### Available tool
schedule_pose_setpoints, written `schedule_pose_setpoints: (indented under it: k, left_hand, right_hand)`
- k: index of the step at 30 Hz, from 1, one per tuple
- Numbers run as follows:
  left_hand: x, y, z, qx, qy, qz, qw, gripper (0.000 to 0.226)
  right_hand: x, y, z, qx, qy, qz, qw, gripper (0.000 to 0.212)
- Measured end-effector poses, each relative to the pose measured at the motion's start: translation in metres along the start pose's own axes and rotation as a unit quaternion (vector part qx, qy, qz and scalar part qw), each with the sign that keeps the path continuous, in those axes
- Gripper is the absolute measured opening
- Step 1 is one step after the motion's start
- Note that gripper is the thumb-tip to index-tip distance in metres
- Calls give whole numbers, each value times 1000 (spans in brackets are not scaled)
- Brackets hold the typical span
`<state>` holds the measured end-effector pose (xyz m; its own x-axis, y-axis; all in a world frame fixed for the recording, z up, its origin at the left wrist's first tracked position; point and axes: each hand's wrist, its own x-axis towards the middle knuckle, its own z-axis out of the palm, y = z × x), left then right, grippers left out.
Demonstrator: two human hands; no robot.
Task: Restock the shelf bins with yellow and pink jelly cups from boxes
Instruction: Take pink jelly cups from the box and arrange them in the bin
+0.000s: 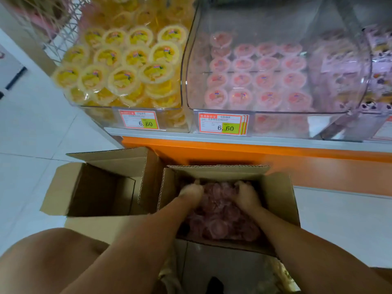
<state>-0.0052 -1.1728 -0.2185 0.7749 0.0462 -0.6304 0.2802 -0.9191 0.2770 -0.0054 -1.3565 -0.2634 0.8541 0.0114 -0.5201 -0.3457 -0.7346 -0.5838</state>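
Observation:
An open cardboard box (282,196) on the floor holds a heap of pink jelly cups (222,225). Both my hands reach down into it. My left hand (191,190), blurred, has its fingers curled into the cups at the far left of the heap. My right hand (247,194) curls its fingers over cups at the far right. On the shelf above, a clear bin (101,115) is piled high with yellow jelly cups (127,68). Beside it, the pink bin (265,115) has rows of pink cups (265,81) under a curved clear lid.
An empty open carton (95,187) stands left of the pink box, touching it. Price tags (140,123) hang on the bin fronts above an orange shelf base (233,151). A bin of purple packets (379,66) is at far right. White tiled floor lies to the left.

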Motion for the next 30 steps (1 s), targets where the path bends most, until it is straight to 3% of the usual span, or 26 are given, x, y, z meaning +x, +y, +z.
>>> schedule_pose_setpoints:
  k: [5,9,11,14,16,18,20,22,24,26,30]
  left_hand:
    - [-2,-13,27,99,62,88,989,49]
    - [-23,-14,18,92,32,58,994,42]
    - [-26,-15,10,99,63,76,990,44]
    - [-31,-18,-12,2,15,57,998,39]
    - [-43,-16,-34,-86,-50,35,994,34]
    - [-62,-11,-58,-287,-113,23,951,32]
    - [-87,0,-89,-462,-174,44,869,28]
    - [-109,9,-116,-566,-213,102,790,24]
    - [-130,19,-137,-634,-240,171,715,34]
    - [-142,30,-150,-665,-251,211,671,48]
    - [-165,59,-170,-677,-245,238,652,75]
  right_hand:
    - [3,3,13,-134,-7,-73,988,49]
    - [6,6,19,-248,2,-88,965,39]
    - [4,0,17,-310,-3,-113,944,44]
    - [-7,-18,-7,-174,-112,-110,972,45]
    - [-20,-38,-37,-95,-220,-110,965,24]
    - [-40,-66,-82,-94,-293,-125,943,22]
    - [-66,-100,-135,-100,-318,-151,931,23]
    - [-99,-129,-186,-48,-310,-192,930,27]
    - [-132,-148,-224,19,-265,-243,933,33]
    - [-156,-156,-248,81,-216,-280,932,34]
    - [-179,-163,-262,151,-143,-314,926,38]
